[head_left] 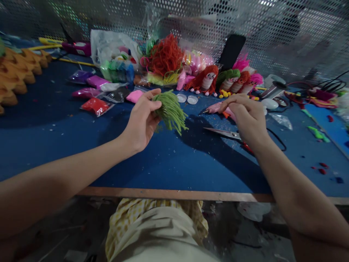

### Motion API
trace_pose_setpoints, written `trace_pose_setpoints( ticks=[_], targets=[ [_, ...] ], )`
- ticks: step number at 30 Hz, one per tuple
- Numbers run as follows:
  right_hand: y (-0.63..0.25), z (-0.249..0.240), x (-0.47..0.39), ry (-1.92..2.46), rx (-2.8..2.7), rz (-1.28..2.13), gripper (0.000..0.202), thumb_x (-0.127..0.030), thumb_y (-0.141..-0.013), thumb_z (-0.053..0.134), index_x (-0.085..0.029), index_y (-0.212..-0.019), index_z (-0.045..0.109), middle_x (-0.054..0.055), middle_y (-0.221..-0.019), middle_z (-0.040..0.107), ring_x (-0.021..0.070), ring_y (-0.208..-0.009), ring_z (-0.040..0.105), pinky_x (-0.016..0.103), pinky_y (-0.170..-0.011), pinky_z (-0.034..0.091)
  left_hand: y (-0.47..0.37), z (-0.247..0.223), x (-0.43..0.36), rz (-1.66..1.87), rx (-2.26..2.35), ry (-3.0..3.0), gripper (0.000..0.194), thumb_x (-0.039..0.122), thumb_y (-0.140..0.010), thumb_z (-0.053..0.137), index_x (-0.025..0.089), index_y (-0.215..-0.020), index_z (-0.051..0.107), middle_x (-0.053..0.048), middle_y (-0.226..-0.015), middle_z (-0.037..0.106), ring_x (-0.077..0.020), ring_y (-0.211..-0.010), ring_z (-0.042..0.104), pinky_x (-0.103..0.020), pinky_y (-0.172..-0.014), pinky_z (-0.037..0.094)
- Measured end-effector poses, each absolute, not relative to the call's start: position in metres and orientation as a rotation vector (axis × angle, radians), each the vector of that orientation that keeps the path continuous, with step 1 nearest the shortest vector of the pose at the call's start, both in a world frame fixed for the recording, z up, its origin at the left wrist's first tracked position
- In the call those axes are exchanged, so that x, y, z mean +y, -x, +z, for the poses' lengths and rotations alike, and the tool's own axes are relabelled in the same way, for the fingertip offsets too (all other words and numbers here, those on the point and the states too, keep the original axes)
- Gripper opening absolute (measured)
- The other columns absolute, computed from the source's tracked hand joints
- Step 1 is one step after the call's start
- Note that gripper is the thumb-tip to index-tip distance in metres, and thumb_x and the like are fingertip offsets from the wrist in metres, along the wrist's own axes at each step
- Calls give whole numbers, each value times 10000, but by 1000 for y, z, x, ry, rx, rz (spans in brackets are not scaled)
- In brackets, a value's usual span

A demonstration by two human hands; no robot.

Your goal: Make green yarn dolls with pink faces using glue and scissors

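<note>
My left hand [144, 118] pinches a bundle of green yarn [170, 111] at its gathered end, between thumb and fingers. The loose strands fan out to the right above the table. My right hand [245, 114] is closed over a pink glue gun [214, 108], whose dark metal nozzle points left; an orange part shows under it. Its rear end is hidden by the hand. Just below lie scissors [223, 133], blades towards the left, red handles partly behind my right wrist. Two small clear round lids [192, 99] are between the hands, farther back.
Behind stand several yarn-haired dolls [208, 80], a heap of red yarn [167, 54] and a black phone [232, 51]. Colored clay packets [96, 105] lie left, near an orange egg-crate tray [20, 71]. A wire spool [275, 89] is at right. The table's wooden edge [174, 193] runs in front.
</note>
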State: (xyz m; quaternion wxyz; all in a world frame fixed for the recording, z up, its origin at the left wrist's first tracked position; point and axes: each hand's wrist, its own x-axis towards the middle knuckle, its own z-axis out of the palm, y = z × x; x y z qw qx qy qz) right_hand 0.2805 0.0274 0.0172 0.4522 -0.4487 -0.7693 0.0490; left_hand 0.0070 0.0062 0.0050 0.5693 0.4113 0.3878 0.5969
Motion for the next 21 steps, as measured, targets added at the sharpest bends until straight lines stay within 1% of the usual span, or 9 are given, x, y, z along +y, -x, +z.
trace_pose_setpoints(
  ticks=[2, 5, 7, 10, 13, 21],
  targets=[
    [-273, 18, 21, 1094, -1826, 218, 242, -190, -907, 549, -293, -766, 717, 8, -795, 772, 251, -862, 723, 493, -853, 582, -8, 0, 6, 1388, 916, -1075, 412, 268, -790, 710, 272, -1187, 598, -11, -1004, 636, -182, -935, 632, -330, -828, 520],
    [-260, 18, 6, 986, -1877, 162, 141, -275, -930, 637, -318, -872, 759, 13, -838, 775, 249, -867, 715, 498, -882, 569, -10, -4, 3, 1340, 906, -1256, 531, 263, -744, 799, 283, -1224, 572, 1, -1004, 641, -189, -957, 664, -347, -879, 540],
    [-251, 19, -4, 913, -1922, 147, 103, -290, -931, 666, -315, -927, 766, 23, -897, 776, 253, -911, 719, 504, -905, 563, -11, -3, -1, 1308, 877, -1337, 574, 281, -730, 830, 278, -1231, 550, -10, -1042, 648, -203, -984, 686, -361, -906, 557],
    [-240, 19, -17, 906, -1975, 81, 125, -302, -930, 675, -331, -1003, 772, 40, -985, 768, 266, -981, 706, 524, -935, 556, -12, 0, -7, 1248, 833, -1441, 597, 270, -727, 843, 282, -1232, 525, -18, -1080, 660, -210, -1016, 706, -370, -965, 569],
    [-235, 19, -23, 903, -2024, -37, 148, -311, -935, 659, -355, -1016, 775, 43, -992, 764, 274, -993, 678, 550, -959, 539, -14, 2, -11, 1205, 824, -1514, 605, 250, -728, 842, 285, -1231, 508, -13, -1075, 664, -204, -999, 715, -374, -986, 577],
    [-235, 16, -23, 758, -2122, -187, 262, -203, -950, 610, -347, -1115, 753, 34, -1033, 780, 264, -1002, 652, 532, -945, 527, -14, 2, -14, 1147, 855, -1636, 654, 290, -735, 849, 248, -1278, 487, -23, -1101, 661, -165, -924, 711, -334, -898, 600]
  ],
)
